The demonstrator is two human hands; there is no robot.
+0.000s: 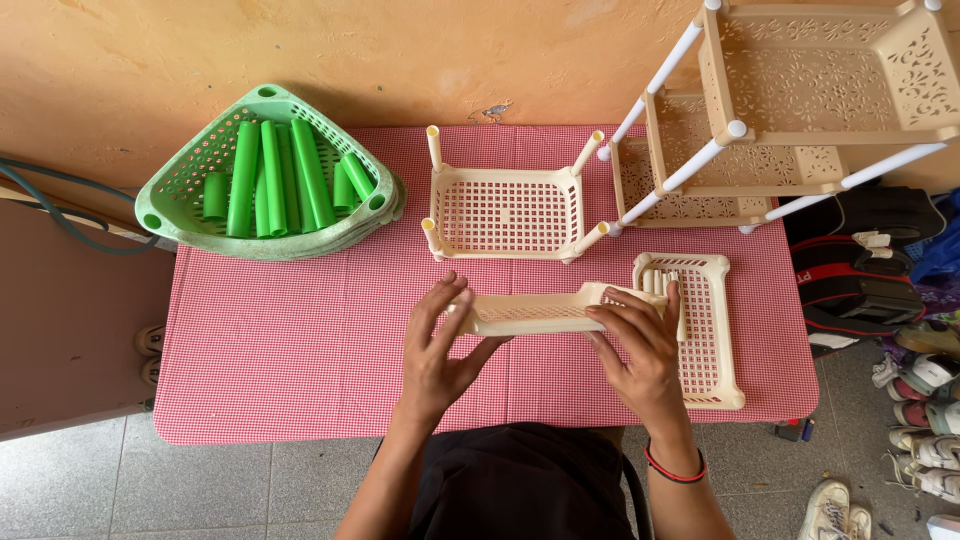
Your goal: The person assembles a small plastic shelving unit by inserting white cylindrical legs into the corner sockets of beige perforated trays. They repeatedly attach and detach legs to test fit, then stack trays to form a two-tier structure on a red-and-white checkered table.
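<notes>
Both hands hold one cream plastic tray (535, 312) by its short ends, just above the desk (280, 340), which is covered in a red-and-white checked cloth. The left hand (440, 345) is closed on the tray's left end, thumb under the near edge and fingers curled over the top; the right hand (635, 345) has its grip pinching the right end, fingers laid across the rim, with a red band at the wrist. The tray is seen almost edge-on, tilted so that its slotted floor faces away from the person. Just to the right of it, partly under the right hand, a second cream tray (705, 335) lies flat on the cloth with a few short cream tubes (660, 282) resting in its far end. Beyond the held tray stands a tray with four posts (508, 210) fitted upright in its corners. Farther right, an assembled cream rack (800, 90) with white poles lies tipped on its side at the desk's far corner. At the far left sits a green corner basket (180, 190) holding green tubes (275, 175), well apart from the hands. Shoes (925, 400) lie on the tiled floor to the right.
</notes>
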